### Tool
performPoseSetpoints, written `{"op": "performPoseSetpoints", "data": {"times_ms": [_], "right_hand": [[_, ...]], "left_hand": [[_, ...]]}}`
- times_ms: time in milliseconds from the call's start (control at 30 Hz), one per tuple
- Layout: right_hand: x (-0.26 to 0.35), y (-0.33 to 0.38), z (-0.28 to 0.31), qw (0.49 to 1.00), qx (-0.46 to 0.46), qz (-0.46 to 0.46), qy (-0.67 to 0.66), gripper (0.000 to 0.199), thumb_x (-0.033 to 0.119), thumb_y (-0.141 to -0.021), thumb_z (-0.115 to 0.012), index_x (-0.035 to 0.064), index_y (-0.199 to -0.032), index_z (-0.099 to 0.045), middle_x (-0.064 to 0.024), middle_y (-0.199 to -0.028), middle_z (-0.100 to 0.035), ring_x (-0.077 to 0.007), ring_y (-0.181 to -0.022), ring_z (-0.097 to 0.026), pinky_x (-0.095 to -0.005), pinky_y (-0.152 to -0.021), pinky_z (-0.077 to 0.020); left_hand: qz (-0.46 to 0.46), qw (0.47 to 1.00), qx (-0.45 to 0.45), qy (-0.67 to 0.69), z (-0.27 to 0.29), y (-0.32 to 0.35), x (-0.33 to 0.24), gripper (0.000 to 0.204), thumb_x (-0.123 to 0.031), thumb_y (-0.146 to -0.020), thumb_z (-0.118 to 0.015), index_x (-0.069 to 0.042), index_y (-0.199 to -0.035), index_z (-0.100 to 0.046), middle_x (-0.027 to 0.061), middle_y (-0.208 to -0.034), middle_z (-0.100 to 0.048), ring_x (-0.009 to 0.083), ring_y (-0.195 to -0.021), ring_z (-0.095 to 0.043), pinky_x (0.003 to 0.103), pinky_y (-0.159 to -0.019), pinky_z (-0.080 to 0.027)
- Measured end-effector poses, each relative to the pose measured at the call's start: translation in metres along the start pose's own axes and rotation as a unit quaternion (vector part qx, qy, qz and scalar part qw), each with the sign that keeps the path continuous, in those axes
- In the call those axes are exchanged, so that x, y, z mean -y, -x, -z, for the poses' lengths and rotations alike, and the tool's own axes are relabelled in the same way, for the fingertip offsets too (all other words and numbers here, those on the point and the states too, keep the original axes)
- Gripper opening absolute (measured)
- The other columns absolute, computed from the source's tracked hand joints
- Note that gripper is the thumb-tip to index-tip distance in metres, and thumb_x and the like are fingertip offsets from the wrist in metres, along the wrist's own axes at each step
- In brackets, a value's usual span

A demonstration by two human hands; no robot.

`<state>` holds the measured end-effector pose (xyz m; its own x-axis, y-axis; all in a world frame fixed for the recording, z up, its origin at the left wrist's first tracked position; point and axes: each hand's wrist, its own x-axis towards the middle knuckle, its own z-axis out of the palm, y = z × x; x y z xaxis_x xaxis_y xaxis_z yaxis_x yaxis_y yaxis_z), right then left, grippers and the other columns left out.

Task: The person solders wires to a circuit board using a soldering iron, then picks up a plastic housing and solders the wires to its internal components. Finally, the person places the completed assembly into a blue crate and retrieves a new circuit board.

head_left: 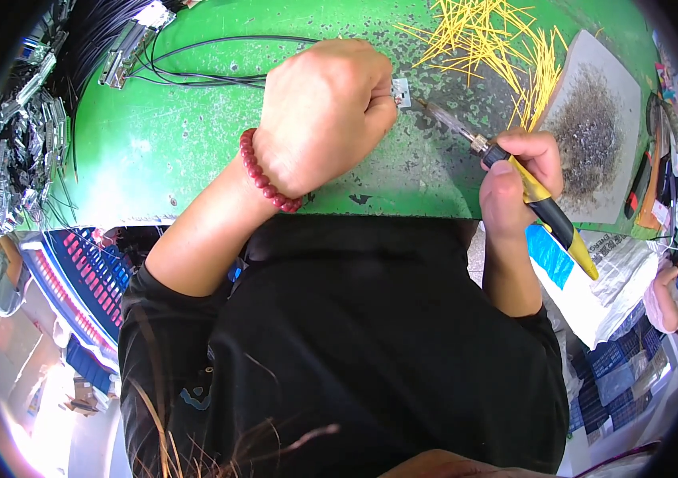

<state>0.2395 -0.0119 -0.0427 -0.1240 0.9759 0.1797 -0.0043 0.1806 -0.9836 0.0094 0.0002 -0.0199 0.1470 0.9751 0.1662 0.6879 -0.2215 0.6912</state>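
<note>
My left hand (329,111) is closed over the green tabletop, with a red bead bracelet (255,171) at its wrist. A small silver metal part (401,92) sticks out from its fingertips; the fingers hide the rest. Thin black cables (211,80) run from the left in under that hand. In my right hand (518,179) is a yellow and black soldering iron (542,193), gripped like a pen. Its tip points up and left and comes close to the metal part; whether they touch I cannot tell.
Thin yellow wires (482,40) lie scattered at the far right. A grey board (586,191) carries dark, crumbly residue beside the iron. Many metal parts (24,151) with black cables are heaped at the left, and another metal piece (125,52) lies nearby. The green table's (371,205) front edge is against my body.
</note>
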Motion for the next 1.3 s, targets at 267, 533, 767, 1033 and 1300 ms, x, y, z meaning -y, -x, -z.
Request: {"op": "performPoseSetpoints", "data": {"times_ms": [267, 533, 767, 1033, 1300], "right_hand": [[0.0, -0.001, 0.0, 1.0, 0.006, 0.007, -0.011, 0.023, 0.014, -0.08, -0.07, 0.0003, -0.092, -0.056, -0.0005, -0.08, -0.052, -0.0046, -0.065, -0.041, -0.0203, -0.059, -0.0317], [0.002, -0.003, -0.002, 1.0, 0.009, 0.001, -0.014, 0.026, 0.017, -0.08, -0.071, 0.0003, -0.093, -0.056, 0.0001, -0.08, -0.052, -0.0041, -0.065, -0.042, -0.0201, -0.058, -0.0318], [0.001, -0.003, -0.003, 1.0, 0.014, -0.015, -0.017, 0.032, 0.022, -0.081, -0.075, 0.0008, -0.093, -0.055, 0.0018, -0.078, -0.051, -0.0028, -0.063, -0.04, -0.0198, -0.056, -0.0305], [0.003, -0.006, -0.005, 0.999, 0.027, -0.015, -0.008, 0.028, 0.017, -0.081, -0.073, 0.0006, -0.094, -0.056, 0.0022, -0.076, -0.051, -0.0027, -0.062, -0.041, -0.0199, -0.055, -0.031], [0.004, -0.007, -0.005, 0.998, 0.066, -0.006, 0.022, 0.024, 0.011, -0.08, -0.071, 0.0006, -0.096, -0.056, 0.0024, -0.073, -0.052, -0.0028, -0.061, -0.042, -0.0197, -0.055, -0.0329]], "left_hand": [[-0.023, 0.999, 0.025, 0.015, 0.005, 0.001, 0.006, 0.006, 0.001, -0.072, -0.066, 0.0, -0.074, -0.061, 0.0105, -0.076, -0.064, 0.0277, -0.069, -0.063, 0.033, -0.062, -0.05], [-0.017, 0.998, 0.065, 0.016, 0.011, -0.006, 0.005, 0.006, 0.0, -0.075, -0.067, 0.002, -0.075, -0.061, 0.0122, -0.074, -0.064, 0.028, -0.068, -0.063, 0.035, -0.062, -0.05], [-0.018, 0.998, 0.068, 0.003, 0.009, -0.008, 0.005, 0.005, 0.001, -0.074, -0.066, 0.001, -0.074, -0.061, 0.0121, -0.072, -0.062, 0.0268, -0.065, -0.062, 0.033, -0.059, -0.049], [-0.008, 0.998, 0.057, 0.01, 0.01, -0.008, 0.004, 0.005, 0.002, -0.073, -0.065, 0.001, -0.072, -0.06, 0.0114, -0.071, -0.062, 0.0256, -0.063, -0.061, 0.032, -0.058, -0.048], [-0.008, 0.998, 0.058, 0.005, 0.008, -0.006, 0.005, 0.005, 0.002, -0.072, -0.065, 0.001, -0.072, -0.06, 0.0117, -0.071, -0.062, 0.026, -0.064, -0.062, 0.033, -0.059, -0.049]]}}
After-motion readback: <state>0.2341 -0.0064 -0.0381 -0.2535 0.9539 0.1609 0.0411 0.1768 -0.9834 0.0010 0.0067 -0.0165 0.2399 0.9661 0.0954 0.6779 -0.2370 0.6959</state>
